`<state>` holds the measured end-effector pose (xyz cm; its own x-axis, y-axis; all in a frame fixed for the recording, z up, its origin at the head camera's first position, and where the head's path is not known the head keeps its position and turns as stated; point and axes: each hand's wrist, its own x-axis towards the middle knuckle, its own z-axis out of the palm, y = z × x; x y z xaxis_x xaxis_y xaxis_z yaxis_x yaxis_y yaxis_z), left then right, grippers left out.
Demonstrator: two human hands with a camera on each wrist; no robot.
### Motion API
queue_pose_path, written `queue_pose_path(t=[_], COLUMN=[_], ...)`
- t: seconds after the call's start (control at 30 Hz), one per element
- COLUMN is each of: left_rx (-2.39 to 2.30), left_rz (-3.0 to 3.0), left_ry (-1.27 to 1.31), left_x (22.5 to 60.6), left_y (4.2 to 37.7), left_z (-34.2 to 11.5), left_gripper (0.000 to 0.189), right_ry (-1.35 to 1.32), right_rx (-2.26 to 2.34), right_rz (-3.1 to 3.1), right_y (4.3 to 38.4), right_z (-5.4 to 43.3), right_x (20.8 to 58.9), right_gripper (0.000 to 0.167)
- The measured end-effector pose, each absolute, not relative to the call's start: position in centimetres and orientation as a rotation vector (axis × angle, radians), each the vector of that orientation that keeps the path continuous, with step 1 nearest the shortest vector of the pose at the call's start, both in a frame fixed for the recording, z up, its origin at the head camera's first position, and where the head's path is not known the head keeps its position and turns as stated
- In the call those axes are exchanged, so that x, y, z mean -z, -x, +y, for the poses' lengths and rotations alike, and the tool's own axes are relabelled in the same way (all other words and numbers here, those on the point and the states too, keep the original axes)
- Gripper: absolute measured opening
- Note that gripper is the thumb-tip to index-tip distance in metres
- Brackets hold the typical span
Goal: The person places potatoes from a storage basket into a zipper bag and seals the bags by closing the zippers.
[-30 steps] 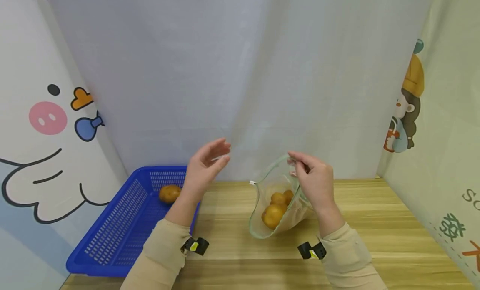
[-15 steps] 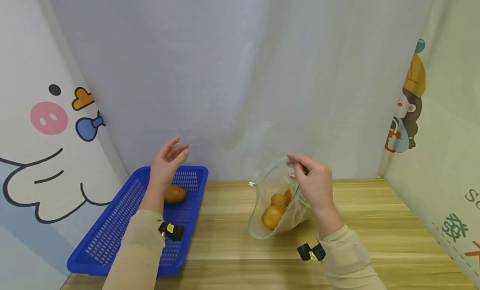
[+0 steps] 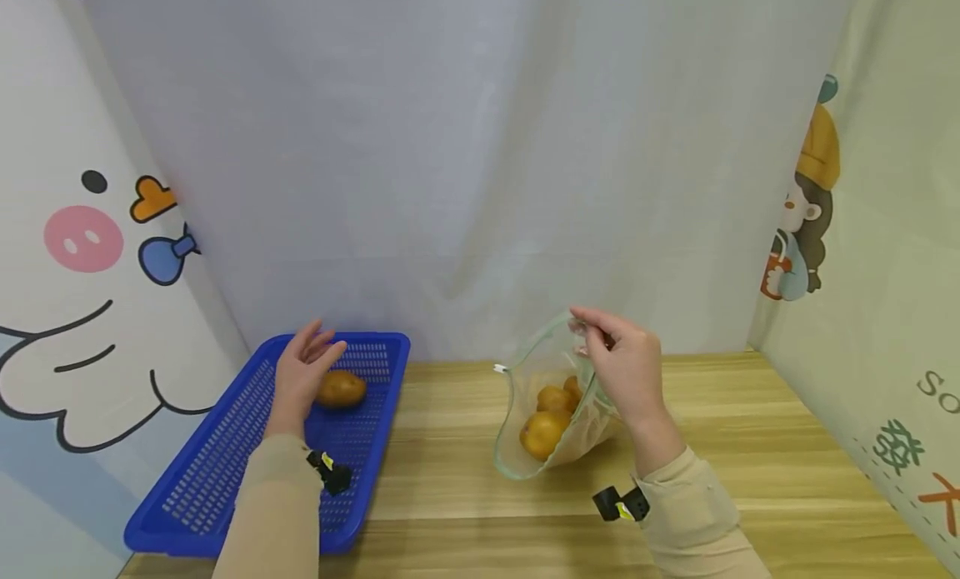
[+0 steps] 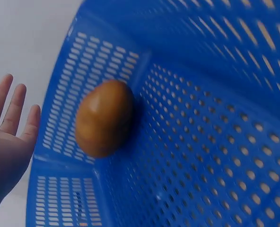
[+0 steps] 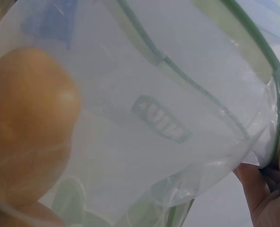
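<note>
My left hand [image 3: 302, 377] is over the far part of a blue plastic basket [image 3: 375, 471], its fingers loosely spread and holding nothing. Just right of it, one potato [image 3: 341, 389] lies against the basket's far wall; the left wrist view shows this potato [image 4: 104, 118] apart from the fingers [image 4: 16, 106]. With thumb and fingertips, my right hand [image 3: 630, 358] pinches the rim of a clear zip bag [image 3: 517, 387] with a pale green edge. The bag's mouth gapes toward me, and several potatoes [image 3: 545, 433] lie inside. Up close, the right wrist view shows potatoes [image 5: 31, 123] through the bag's film.
Both basket and bag stand on a wood-grain table [image 3: 442, 479]. A pale curtain [image 3: 480, 187] hangs behind the table, with printed cloth [image 3: 892, 312] at the right side and more at the left. A white slider [image 3: 501, 368] sits on the bag's left edge.
My left hand has moved left from beside the bag to over the basket, then lower beside the potato. The right hand keeps its pinch on the bag, nearly still.
</note>
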<state>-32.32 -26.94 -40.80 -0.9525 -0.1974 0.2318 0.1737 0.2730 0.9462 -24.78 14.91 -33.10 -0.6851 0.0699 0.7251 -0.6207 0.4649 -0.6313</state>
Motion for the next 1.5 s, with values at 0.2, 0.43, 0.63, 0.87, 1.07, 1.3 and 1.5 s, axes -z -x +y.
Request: queue_pose_path(t=[0.2, 0.43, 0.63, 0.87, 1.07, 1.3, 1.5], left_rx=[1.660, 1.569, 1.531, 1.484, 1.440, 1.401, 1.392], left_rz=[-2.389, -2.563, -2.632, -2.721, -2.800, -2.883, -2.940], left_ry=[-0.110, -0.145, -0.106, -0.040, -0.003, 0.049, 0.081], left_x=[41.9, 42.4, 42.7, 43.0, 43.4, 43.9, 44.2], left_y=[32.0, 31.8, 31.8, 31.9, 32.0, 32.4, 32.5], left_z=[-28.4, -29.2, -29.6, -29.7, -29.8, -30.0, -30.0], left_gripper=[0.082, 0.091, 0.090, 0.093, 0.096, 0.107, 0.113], right_ry=[-0.455, -0.475, -0.483, -0.476, -0.474, -0.474, -0.480], right_rx=[-1.242, -1.221, -1.217, -1.216, -1.206, -1.210, -1.212], right_rz=[-2.020, -2.006, -1.999, -2.006, -2.013, -2.014, -2.018], right_y=[24.9, 25.0, 25.0, 25.0, 25.0, 24.9, 24.9], right_z=[14.8, 14.7, 14.6, 14.6, 14.5, 14.4, 14.4], right_x=[33.2, 33.2, 33.3, 33.4, 33.5, 33.4, 33.5], right_gripper=[0.023, 0.023, 0.022, 0.022, 0.022, 0.022, 0.023])
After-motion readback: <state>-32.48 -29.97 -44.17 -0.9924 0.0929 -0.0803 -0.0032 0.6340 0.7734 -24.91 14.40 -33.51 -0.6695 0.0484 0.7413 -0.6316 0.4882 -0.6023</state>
